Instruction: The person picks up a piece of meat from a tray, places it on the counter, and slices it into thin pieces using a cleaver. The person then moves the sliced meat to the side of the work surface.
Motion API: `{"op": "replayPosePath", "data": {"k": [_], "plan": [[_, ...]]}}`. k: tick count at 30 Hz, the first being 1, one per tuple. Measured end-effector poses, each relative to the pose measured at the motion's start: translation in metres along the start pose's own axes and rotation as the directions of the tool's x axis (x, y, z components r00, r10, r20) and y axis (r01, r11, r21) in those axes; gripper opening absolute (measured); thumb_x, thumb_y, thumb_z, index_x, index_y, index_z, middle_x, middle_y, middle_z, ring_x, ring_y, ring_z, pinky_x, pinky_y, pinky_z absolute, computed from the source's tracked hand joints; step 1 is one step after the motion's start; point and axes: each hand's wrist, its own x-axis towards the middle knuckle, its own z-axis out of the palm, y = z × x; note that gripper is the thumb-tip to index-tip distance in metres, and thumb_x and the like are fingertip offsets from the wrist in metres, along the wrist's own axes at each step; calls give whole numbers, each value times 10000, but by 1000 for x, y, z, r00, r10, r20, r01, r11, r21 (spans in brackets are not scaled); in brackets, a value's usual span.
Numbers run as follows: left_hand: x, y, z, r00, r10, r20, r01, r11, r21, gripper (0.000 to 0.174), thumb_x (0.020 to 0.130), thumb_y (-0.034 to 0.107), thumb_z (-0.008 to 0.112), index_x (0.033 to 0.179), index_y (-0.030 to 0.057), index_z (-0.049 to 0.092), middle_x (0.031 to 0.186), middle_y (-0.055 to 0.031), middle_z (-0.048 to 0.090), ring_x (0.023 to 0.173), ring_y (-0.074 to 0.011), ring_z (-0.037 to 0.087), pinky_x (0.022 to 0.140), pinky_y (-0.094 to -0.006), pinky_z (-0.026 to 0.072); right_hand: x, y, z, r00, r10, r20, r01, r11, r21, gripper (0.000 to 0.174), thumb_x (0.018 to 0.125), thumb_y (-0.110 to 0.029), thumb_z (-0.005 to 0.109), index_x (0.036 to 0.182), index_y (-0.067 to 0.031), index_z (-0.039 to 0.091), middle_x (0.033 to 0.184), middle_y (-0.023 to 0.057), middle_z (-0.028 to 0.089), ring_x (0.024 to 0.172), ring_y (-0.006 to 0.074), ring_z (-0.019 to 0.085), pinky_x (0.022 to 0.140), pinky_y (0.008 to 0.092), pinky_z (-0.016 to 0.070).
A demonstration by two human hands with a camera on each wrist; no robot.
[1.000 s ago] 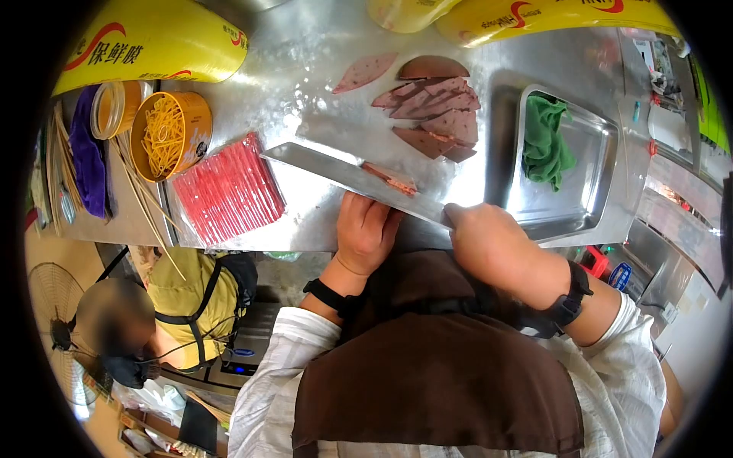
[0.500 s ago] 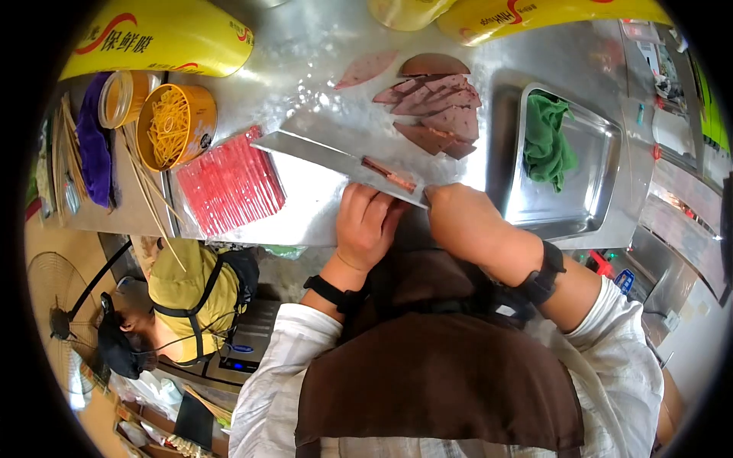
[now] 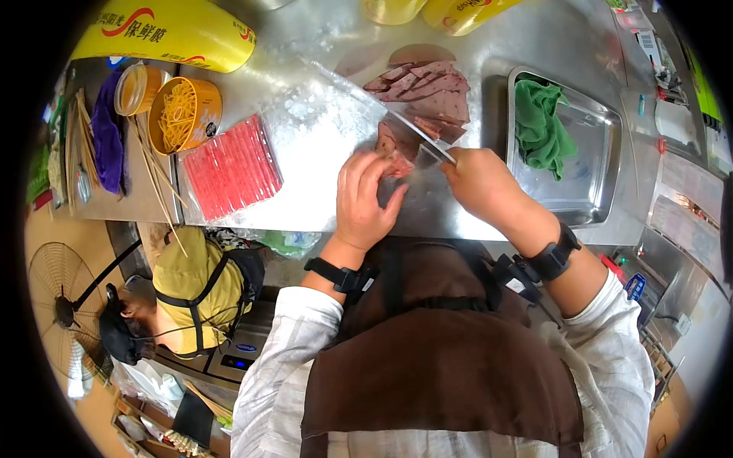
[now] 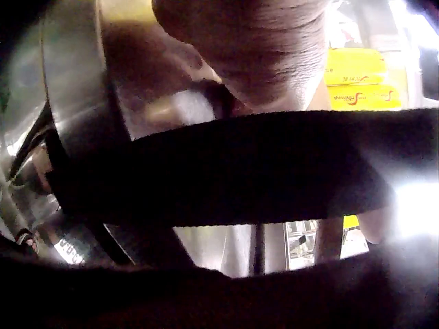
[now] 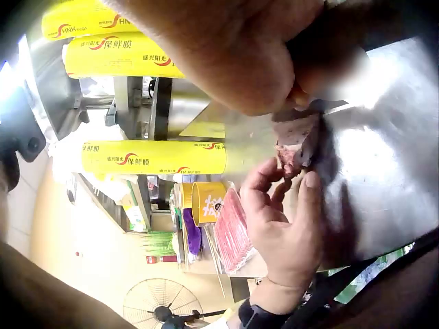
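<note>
In the head view my right hand (image 3: 485, 183) grips the handle of a broad knife (image 3: 382, 107), whose blade shows nearly edge-on and slants up to the left. Just left of the blade stands a piece of dark pink meat (image 3: 393, 145). My left hand (image 3: 363, 198) has its bent fingers at this piece, thumb on the near side; the right wrist view shows the meat (image 5: 295, 154) between that thumb and fingers. Beyond the knife lie overlapping meat slices (image 3: 427, 84) and a rounded end piece (image 3: 420, 53). The left wrist view is mostly blocked by a dark strap.
Left on the steel table (image 3: 305, 206) are a packet of red-and-white sticks (image 3: 233, 168), a yellow tub of noodle-like strips (image 3: 214, 114) and wooden skewers (image 3: 156, 183). At right a metal tray (image 3: 588, 206) holds a green cloth (image 3: 542, 130). A yellow film roll (image 3: 168, 34) lies behind. Another person (image 3: 191, 290) is at lower left.
The knife has swung from lying broadside, low in front of my hands, to nearly edge-on, its tip moving up and right. My left hand's fingers have spread and now hold the meat piece.
</note>
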Motion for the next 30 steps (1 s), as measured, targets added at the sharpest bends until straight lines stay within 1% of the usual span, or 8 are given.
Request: {"op": "replayPosePath", "data": {"k": [3, 11, 14, 15, 18, 22, 25, 30], "plan": [[15, 4, 4, 999, -45, 28, 42, 995, 90, 601, 678, 68, 803, 1215, 28, 539, 1240, -204, 527, 1120, -388, 522, 940, -439, 458, -1, -1, 4, 1000, -1, 10, 1, 1000, -16, 185, 869, -135, 562, 838, 16, 664, 787, 263, 660, 768, 437, 653, 709, 495, 529], [23, 0, 13, 991, -8, 137, 3, 999, 37, 544, 659, -7, 731, 1174, 19, 559, 1193, -172, 574, 1101, -377, 548, 934, -427, 476, 9, 4, 12, 999, -23, 28, 25, 995, -92, 167, 837, -111, 569, 839, 8, 686, 801, 249, 678, 791, 413, 676, 722, 468, 553], [19, 7, 12, 984, -17, 175, 16, 1000, 12, 469, 739, 8, 730, 1179, 8, 566, 1117, -153, 626, 1012, -316, 612, 874, -373, 502, 24, 2, 11, 992, -91, 88, 103, 984, -143, 189, 853, -133, 570, 853, 13, 692, 826, 248, 680, 821, 415, 670, 743, 467, 544], [18, 9, 11, 969, -132, 207, 149, 986, -71, 466, 758, 20, 736, 1191, 5, 563, 1113, -140, 630, 997, -279, 621, 860, -350, 505, 30, 5, 14, 986, -136, 100, 151, 976, -156, 212, 872, -152, 568, 866, 24, 687, 837, 251, 676, 831, 426, 659, 755, 477, 531], [10, 12, 3, 835, -419, 356, 529, 790, -310, 449, 861, 81, 727, 1255, -17, 535, 1091, -78, 642, 949, -123, 624, 801, -258, 512, 26, 2, 9, 997, -70, 34, 73, 994, -84, 182, 828, -116, 578, 823, 18, 701, 838, 245, 681, 836, 412, 670, 737, 466, 542], [10, 11, -16, 703, -573, 421, 688, 399, -607, 434, 894, 128, 710, 1248, -39, 523, 1056, -82, 648, 934, -130, 625, 797, -276, 535, 24, 1, 9, 997, -66, -35, 64, 997, -52, 169, 794, -83, 577, 803, 8, 718, 852, 247, 683, 811, 401, 679, 706, 464, 549], [11, 5, -35, 633, -561, 534, 769, 371, -521, 425, 935, 130, 657, 1289, -45, 498, 1125, -103, 636, 972, -133, 619, 826, -283, 549, 20, -2, 3, 997, -77, 0, 77, 997, -11, 208, 830, -126, 563, 825, 27, 704, 884, 270, 673, 859, 427, 661, 767, 474, 531], [5, -1, -43, 480, -662, 576, 877, 366, -311, 495, 887, 190, 728, 1255, -64, 516, 1016, -120, 674, 795, -149, 656, 661, -268, 550, 11, 2, -4, 995, -91, 28, 89, 993, 79, 255, 845, -137, 537, 945, 62, 661, 930, 298, 657, 937, 468, 623, 854, 484, 497]]}}
